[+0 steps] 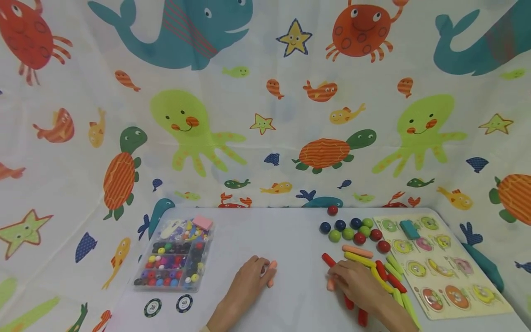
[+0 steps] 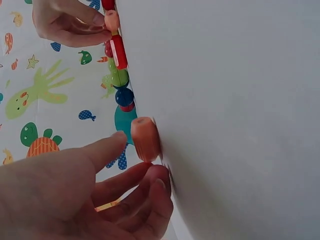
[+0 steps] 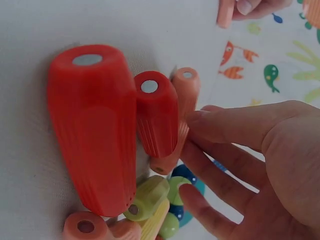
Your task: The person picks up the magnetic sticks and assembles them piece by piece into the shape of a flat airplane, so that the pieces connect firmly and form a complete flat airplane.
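My left hand (image 1: 260, 273) lies on the white table (image 1: 269, 230) and pinches one end of a short peach stick (image 1: 271, 275). In the left wrist view the peach stick (image 2: 145, 138) lies flat on the table between the fingertips (image 2: 159, 181) of the left hand (image 2: 141, 161). My right hand (image 1: 337, 275) rests on a pile of red, yellow, green and peach sticks (image 1: 375, 272), its fingertips on another peach stick (image 1: 330, 284). In the right wrist view the right hand (image 3: 192, 150) touches that peach stick (image 3: 183, 97) with loosely straight fingers, beside two red sticks (image 3: 95, 125).
A clear bead box (image 1: 176, 258) with a pink block (image 1: 202, 222) on it stands at the left, two chips (image 1: 168, 305) in front of it. Coloured balls (image 1: 352, 229) lie behind the sticks. A puzzle board (image 1: 444, 265) with a teal block (image 1: 410, 229) fills the right edge. Printed cloth walls surround the table.
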Available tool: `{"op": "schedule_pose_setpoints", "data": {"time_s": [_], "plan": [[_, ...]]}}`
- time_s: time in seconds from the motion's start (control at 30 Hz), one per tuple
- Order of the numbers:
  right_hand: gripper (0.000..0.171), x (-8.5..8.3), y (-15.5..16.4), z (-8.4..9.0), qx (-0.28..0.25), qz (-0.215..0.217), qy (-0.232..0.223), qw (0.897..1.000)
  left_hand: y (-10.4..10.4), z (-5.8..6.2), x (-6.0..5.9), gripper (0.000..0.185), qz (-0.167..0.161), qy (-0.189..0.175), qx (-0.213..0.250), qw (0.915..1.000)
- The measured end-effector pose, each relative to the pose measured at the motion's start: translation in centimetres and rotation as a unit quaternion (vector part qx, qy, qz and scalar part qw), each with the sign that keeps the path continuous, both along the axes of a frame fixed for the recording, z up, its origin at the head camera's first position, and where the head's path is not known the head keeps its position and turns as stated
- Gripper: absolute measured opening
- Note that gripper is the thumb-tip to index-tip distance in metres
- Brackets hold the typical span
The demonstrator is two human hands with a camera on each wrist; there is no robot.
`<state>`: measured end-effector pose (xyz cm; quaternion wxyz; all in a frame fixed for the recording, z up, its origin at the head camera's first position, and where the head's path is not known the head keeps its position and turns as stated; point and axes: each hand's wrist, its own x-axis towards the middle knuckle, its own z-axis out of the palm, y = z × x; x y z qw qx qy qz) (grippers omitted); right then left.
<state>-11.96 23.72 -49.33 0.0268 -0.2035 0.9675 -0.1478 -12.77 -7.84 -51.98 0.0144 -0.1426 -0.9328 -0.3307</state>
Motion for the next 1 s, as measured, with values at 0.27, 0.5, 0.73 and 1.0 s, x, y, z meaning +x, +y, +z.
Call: {"op": "schedule_pose_setpoints", "data": {"time_s": [0.27,0.5,0.73,1.0], "plan": [[0.024,0.0,-0.8,-0.6,-0.017,-0.018,-0.020,1.000,0.3,0.0,0.1,0.027,0.005,-0.004,0.010,0.9999],[0.024,-0.2,-2.3,-0.6,-0.009,-0.020,-0.030,0.999,0.2,0.3,-0.3,0.019,-0.001,-0.022,0.022,0.9995],[0.023,-0.6,-3.7,-0.8,-0.021,-0.010,-0.025,0.999,-0.2,0.5,0.0,0.022,-0.013,-0.027,0.040,0.9987],[0.031,-0.3,-3.4,-0.8,-0.001,-0.081,-0.066,0.995,-0.7,0.6,-0.1,0.024,-0.009,-0.032,0.037,0.9988]]}}
